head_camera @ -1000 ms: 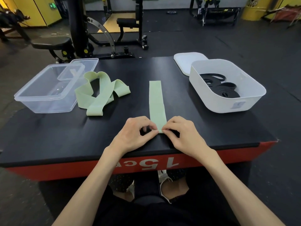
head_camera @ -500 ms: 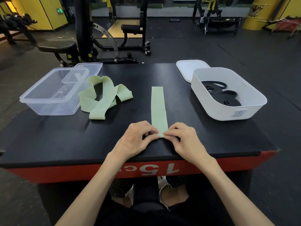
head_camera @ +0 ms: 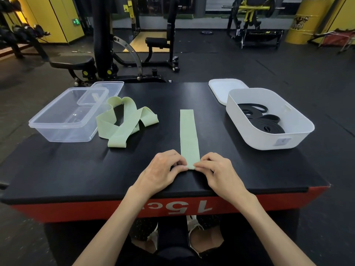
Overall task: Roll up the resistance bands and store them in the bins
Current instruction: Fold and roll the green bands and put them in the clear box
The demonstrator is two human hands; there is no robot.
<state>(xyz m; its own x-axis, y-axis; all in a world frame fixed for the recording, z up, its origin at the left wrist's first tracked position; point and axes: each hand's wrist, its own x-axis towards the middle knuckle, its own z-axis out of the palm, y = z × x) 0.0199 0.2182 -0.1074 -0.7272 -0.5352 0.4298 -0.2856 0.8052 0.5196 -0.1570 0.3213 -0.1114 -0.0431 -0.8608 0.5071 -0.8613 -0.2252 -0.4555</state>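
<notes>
Your left hand [head_camera: 163, 169]: fingers curled, pinching the near end of the flat green band [head_camera: 188, 135] from 9 o'clock, the same hold as half a second ago
Your right hand [head_camera: 217, 171]: pinching that same end from 3 o'clock
Flat green band: straight on the black platform [head_camera: 76, 169], running toward 12 o'clock, its near end now turned into a small fold
Loose green band [head_camera: 124, 123]: heaped at 10 o'clock, unmoved, just beside the clear bin [head_camera: 57, 135]
White bin [head_camera: 255, 139]: at 2 o'clock, black bands [head_camera: 267, 125] coiled inside, white lid [head_camera: 224, 89] behind it
</notes>
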